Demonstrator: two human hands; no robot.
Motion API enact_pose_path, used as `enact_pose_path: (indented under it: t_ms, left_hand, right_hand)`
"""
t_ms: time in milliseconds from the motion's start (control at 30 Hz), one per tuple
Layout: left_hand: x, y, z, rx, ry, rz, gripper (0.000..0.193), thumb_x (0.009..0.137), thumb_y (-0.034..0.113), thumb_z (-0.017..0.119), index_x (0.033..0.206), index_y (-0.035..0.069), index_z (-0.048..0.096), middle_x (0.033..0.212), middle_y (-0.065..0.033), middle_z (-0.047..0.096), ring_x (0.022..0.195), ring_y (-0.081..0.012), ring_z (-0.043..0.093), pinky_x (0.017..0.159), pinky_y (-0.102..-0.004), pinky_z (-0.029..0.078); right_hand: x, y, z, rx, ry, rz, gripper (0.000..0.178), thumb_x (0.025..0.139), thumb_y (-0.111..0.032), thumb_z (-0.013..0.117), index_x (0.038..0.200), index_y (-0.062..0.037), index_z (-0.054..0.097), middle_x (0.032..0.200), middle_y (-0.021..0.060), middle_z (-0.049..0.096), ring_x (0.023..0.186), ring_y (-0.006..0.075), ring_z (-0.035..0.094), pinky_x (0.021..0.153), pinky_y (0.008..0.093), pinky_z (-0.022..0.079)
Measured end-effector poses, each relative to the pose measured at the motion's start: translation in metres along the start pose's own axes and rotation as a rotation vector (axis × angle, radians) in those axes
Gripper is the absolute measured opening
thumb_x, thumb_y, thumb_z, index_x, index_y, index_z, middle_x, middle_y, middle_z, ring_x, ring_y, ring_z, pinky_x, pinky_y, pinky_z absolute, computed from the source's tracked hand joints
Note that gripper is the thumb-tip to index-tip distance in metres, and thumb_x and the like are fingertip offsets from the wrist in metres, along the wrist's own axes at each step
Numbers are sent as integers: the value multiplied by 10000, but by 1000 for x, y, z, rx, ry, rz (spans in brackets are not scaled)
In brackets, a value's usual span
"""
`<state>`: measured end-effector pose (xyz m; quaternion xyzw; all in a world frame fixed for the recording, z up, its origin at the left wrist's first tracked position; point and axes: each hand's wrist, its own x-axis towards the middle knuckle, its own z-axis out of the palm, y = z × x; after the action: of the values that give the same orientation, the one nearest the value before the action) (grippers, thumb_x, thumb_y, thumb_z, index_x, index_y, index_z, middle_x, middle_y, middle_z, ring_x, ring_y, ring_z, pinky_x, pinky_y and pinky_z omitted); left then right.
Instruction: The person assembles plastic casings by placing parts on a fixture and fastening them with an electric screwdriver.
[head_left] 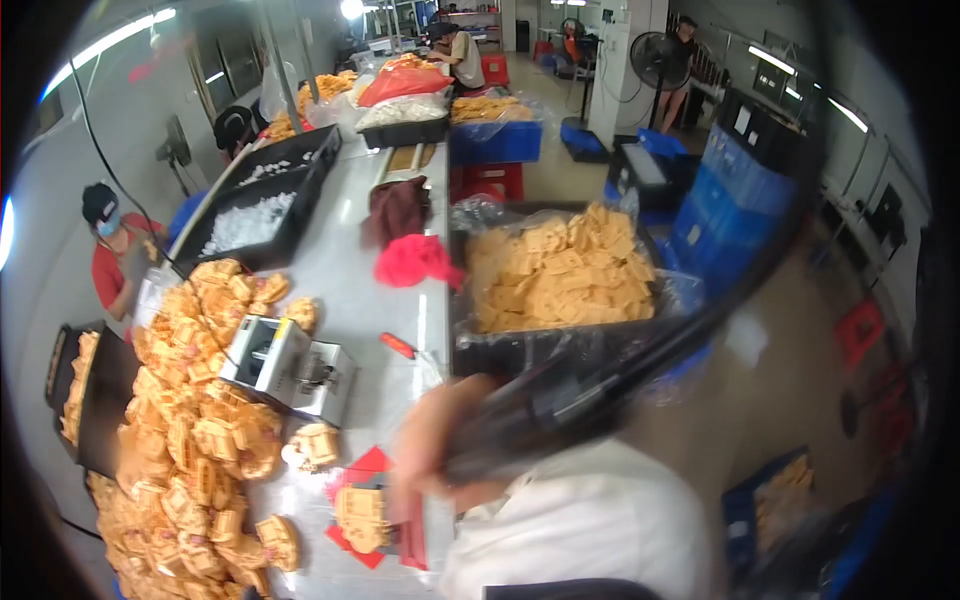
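My right hand (425, 430), smeared by motion, reaches over the table from a white sleeve (590, 530). Its fingers look closed around a long dark tool (540, 415), whose kind is too blurred to tell; the tool stretches toward the upper right and covers part of the hand. Just left of the hand, a yellow-orange plastic part (362, 518) lies on a red base (368, 462). My left hand does not show. More yellow-orange parts (185, 430) are heaped along the left. One single part (315, 445) lies apart from the heap, near the small boxes.
Two small boxes (265, 355) stand beside the heap. A red-handled tool (398, 345) and a pink cloth (418, 262) lie farther up the table (330, 260). A black crate (520, 350) of yellow-orange pieces stands to the right. Across the table is a masked person (115, 250).
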<state>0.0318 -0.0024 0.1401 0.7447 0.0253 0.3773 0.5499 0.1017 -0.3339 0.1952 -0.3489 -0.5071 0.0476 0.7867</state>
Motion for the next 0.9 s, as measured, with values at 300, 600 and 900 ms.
enact_pose_path:
  t_ms: [300,600,900]
  left_hand:
    - [-12,-39,-17,51,-8,-410,139,895,147,552,925,12,568,764,-73,602,547,-91,482,473,-208,378]
    - [-37,-65,-36,-5,22,-393,232,939,155,446,780,4,524,672,-58,562,529,-89,482,506,-226,392]
    - [-47,-65,-28,10,47,-471,182,925,119,446,861,-15,550,757,-71,575,609,-112,524,583,-242,427]
  right_hand:
    - [64,-72,15,-105,-452,-921,532,735,126,641,1184,-86,451,995,114,670,465,221,587,452,330,510]
    - [114,-5,65,-229,-479,-847,288,811,16,469,1076,-33,569,1107,72,608,516,184,587,451,273,486]
    - [113,11,55,-109,-475,-804,344,778,84,504,1096,-34,566,1284,37,533,517,156,580,459,256,486]
